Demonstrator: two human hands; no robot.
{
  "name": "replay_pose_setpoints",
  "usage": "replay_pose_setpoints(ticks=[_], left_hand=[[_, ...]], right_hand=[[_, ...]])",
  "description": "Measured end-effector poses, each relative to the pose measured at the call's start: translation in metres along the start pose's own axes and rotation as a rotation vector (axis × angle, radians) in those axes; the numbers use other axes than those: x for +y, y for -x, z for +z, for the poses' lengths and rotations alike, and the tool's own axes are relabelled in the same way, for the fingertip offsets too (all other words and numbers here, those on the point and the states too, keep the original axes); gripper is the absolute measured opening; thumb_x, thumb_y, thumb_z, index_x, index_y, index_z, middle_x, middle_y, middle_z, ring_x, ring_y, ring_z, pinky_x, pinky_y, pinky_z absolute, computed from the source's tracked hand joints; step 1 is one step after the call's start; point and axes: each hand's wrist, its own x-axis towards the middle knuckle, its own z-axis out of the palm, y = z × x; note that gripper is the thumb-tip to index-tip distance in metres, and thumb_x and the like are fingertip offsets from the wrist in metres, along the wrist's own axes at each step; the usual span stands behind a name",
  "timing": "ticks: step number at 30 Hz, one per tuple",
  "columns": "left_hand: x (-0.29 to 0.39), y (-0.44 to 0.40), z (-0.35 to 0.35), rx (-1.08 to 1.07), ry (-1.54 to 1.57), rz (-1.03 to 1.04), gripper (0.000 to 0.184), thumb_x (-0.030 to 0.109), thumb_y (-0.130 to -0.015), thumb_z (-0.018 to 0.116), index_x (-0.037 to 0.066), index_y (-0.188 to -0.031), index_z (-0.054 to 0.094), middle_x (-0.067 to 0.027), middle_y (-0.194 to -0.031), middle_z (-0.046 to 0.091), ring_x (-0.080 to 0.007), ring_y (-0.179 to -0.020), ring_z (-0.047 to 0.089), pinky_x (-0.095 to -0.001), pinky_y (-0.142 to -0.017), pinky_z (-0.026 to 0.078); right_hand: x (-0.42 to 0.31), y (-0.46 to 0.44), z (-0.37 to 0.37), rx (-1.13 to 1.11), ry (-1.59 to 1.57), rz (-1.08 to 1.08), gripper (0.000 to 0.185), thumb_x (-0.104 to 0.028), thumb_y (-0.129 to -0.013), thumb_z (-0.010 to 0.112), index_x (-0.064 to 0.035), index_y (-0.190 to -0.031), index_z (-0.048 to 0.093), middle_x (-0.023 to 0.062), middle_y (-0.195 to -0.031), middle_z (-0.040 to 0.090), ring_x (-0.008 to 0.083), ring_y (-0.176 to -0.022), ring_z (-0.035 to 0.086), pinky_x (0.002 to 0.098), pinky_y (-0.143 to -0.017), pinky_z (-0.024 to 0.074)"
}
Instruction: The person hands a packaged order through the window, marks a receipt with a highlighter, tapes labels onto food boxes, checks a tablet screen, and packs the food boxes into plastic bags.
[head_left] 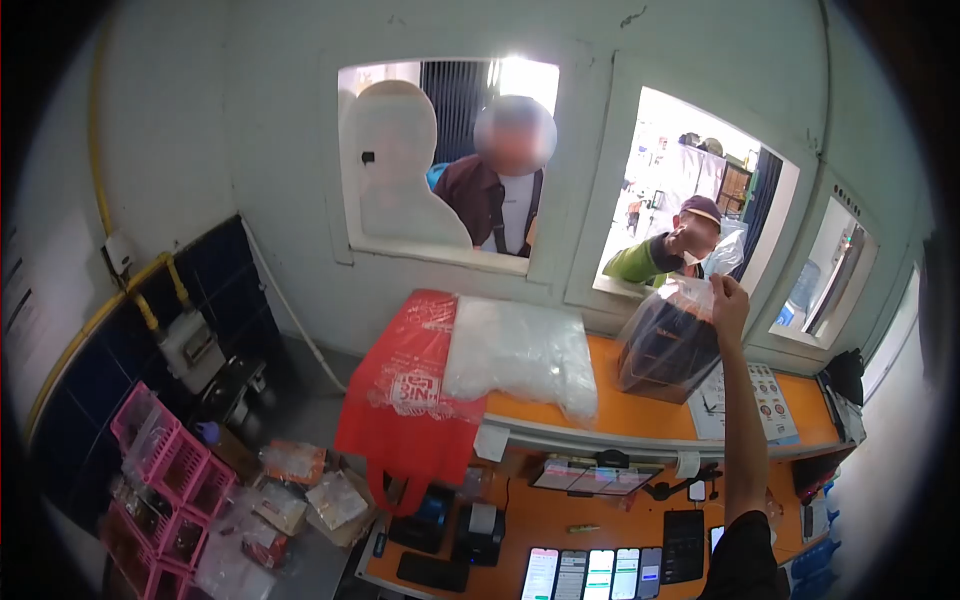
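Note:
My right hand reaches up over the orange counter. Its fingers are closed on the top of a clear plastic bag. Dark boxes show through the bag, which is at the counter's back edge below the right window. Beyond that window a person in a green sleeve stretches a hand toward the bag's top; whether it touches the plastic I cannot tell. A printed sheet lies beside my forearm. My left hand is out of view.
A red tote bag and a stack of clear plastic bags lie along the counter. Below are a monitor, several phones and a printer. Pink baskets stand left. Another person is behind the left window.

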Motion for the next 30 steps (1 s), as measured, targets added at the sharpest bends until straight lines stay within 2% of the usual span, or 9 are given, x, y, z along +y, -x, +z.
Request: replay_pose_setpoints(ticks=[5,7,14,16,18,22,24,27,30], left_hand=[[-0.015,-0.011,0.010,-0.024,-0.034,-0.009,0.081,0.070,-0.083,0.059,0.007,-0.133,0.060,-0.0184,-0.123,0.067,-0.0291,-0.115,0.064,-0.0425,-0.101,0.048],[-0.018,-0.019,0.016,-0.052,-0.064,-0.004,0.079,0.069,-0.083,0.060,0.007,-0.132,0.061,-0.0184,-0.122,0.068,-0.0296,-0.114,0.064,-0.0426,-0.100,0.048],[-0.030,-0.046,0.023,-0.130,-0.210,0.045,0.074,0.065,-0.083,0.062,0.008,-0.129,0.063,-0.0184,-0.120,0.068,-0.0314,-0.113,0.065,-0.0431,-0.097,0.050],[-0.043,-0.059,0.018,-0.140,-0.256,0.062,0.072,0.064,-0.083,0.063,0.008,-0.128,0.064,-0.0184,-0.120,0.069,-0.0319,-0.112,0.066,-0.0433,-0.097,0.050],[-0.061,-0.075,0.007,-0.137,-0.312,0.070,0.071,0.063,-0.083,0.063,0.008,-0.127,0.064,-0.0184,-0.119,0.069,-0.0324,-0.112,0.066,-0.0434,-0.096,0.051],[-0.168,-0.096,-0.062,-0.094,-0.481,-0.025,0.067,0.061,-0.083,0.065,0.008,-0.125,0.066,-0.0184,-0.118,0.070,-0.0334,-0.111,0.066,-0.0437,-0.094,0.052],[-0.271,-0.099,-0.113,-0.150,-0.728,-0.122,0.066,0.060,-0.083,0.065,0.008,-0.124,0.066,-0.0184,-0.118,0.070,-0.0339,-0.111,0.067,-0.0439,-0.094,0.052],[-0.370,-0.058,-0.143,-0.152,-0.750,-0.130,0.064,0.058,-0.083,0.066,0.008,-0.122,0.067,-0.0184,-0.117,0.070,-0.0346,-0.110,0.067,-0.0441,-0.093,0.053],[-0.305,0.021,-0.161,0.144,-0.267,0.084,0.061,0.054,-0.087,0.068,0.005,-0.123,0.066,-0.0178,-0.115,0.071,-0.0326,-0.108,0.068,-0.0419,-0.094,0.053]], right_hand=[[0.011,0.004,-0.019,-0.191,0.189,-0.076,0.029,-0.025,-0.092,0.067,0.0035,-0.095,0.073,0.0113,-0.074,0.070,0.0147,-0.069,0.065,0.0325,-0.066,0.0497],[0.004,0.009,-0.028,-0.214,0.230,-0.079,0.026,-0.024,-0.089,0.067,0.0000,-0.095,0.075,0.0190,-0.084,0.073,0.0288,-0.080,0.073,0.0376,-0.074,0.0535],[-0.001,0.036,-0.040,-0.179,0.120,-0.100,0.021,-0.014,-0.087,0.070,-0.0030,-0.106,0.073,0.0199,-0.086,0.073,0.0282,-0.081,0.074,0.0382,-0.075,0.0558],[-0.024,0.061,-0.039,-0.160,0.141,-0.080,0.020,-0.012,-0.086,0.071,-0.0039,-0.105,0.073,0.0176,-0.091,0.074,0.0276,-0.086,0.073,0.0379,-0.080,0.0552],[-0.025,0.085,-0.041,-0.127,0.209,-0.421,0.028,-0.011,-0.085,0.073,-0.0054,-0.112,0.069,0.0173,-0.109,0.070,0.0302,-0.104,0.068,0.0399,-0.093,0.0512],[-0.034,0.166,-0.040,-0.237,0.138,-0.374,0.040,-0.010,-0.086,0.072,-0.0043,-0.124,0.061,0.0195,-0.130,0.057,0.0361,-0.125,0.052,0.0434,-0.107,0.0411],[-0.022,0.221,-0.027,-0.471,-0.465,-0.017,0.032,-0.011,-0.094,0.065,-0.0002,-0.124,0.062,0.0133,-0.119,0.066,0.0258,-0.112,0.062,0.0381,-0.101,0.0461],[-0.081,0.303,-0.058,-0.796,-0.364,0.040,0.023,-0.020,-0.104,0.053,0.0002,-0.105,0.064,0.0060,-0.094,0.063,0.0155,-0.091,0.062,0.0300,-0.084,0.0479],[-0.147,0.418,-0.065,-0.991,-0.458,-0.019,0.022,-0.021,-0.104,0.052,-0.0022,-0.095,0.060,0.0031,-0.085,0.058,0.0127,-0.080,0.058,0.0298,-0.077,0.0476]])
